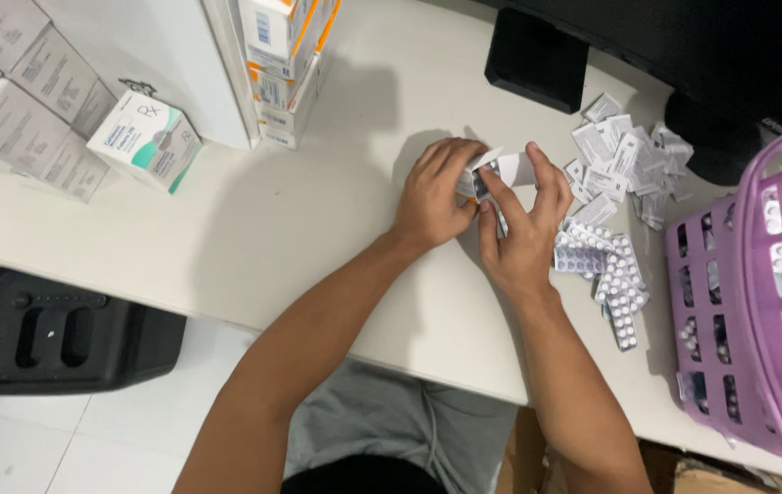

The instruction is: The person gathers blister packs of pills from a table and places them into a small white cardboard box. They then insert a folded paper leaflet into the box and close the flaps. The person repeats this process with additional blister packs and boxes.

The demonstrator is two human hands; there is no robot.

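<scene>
A white table (318, 229) fills most of the view from above, with a tiled floor seen below its near edge. At the right edge a lilac plastic basket (766, 302) with slotted walls is set on the table, and blister strips can be made out through the slots. On the floor at the left a black plastic unit (70, 334) is placed just under the table edge. Grey-white medicine cartons (20, 101) are stacked at the upper left, and a white and teal carton (145, 139) is laid just beside them. A stack of white and orange cartons (285, 64) is stood at the top centre. A heap of folded paper leaflets (624, 155) is spread at the upper right, and a pile of silver blister strips (606, 270) is laid below it, near the right hand.

In the middle of the table a small white carton (510, 167) is held between both hands, its flap opened and a blister strip visible at its mouth. The left hand (434, 197) is curled around the carton's left side, fingers closed on it. The right hand (523, 224) is set against its right side, the thumb and forefinger pinched at the opening and the other fingers spread.
</scene>
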